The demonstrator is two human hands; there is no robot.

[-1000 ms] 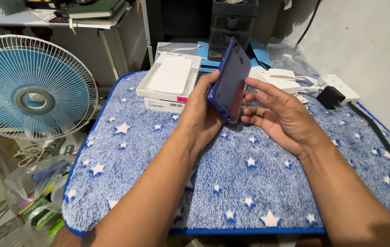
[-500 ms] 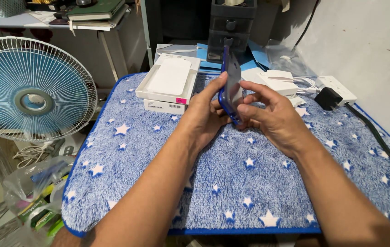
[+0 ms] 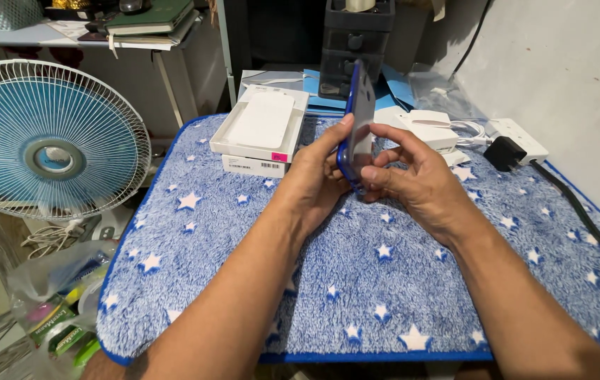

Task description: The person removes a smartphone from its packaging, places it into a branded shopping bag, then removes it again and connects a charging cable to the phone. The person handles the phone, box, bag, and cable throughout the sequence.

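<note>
Now closed in, right hand (image 3: 412, 179) joins left hand (image 3: 317, 176) gripping upright blue phone (image 3: 358, 127); inspection underway, steady turning likely needed.

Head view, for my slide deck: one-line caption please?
Both hands, left and right, hold a blue phone upright above a star-patterned blue mat.

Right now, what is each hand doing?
Left hand: closed on the blue phone.
Right hand: also gripping the blue phone.
</note>
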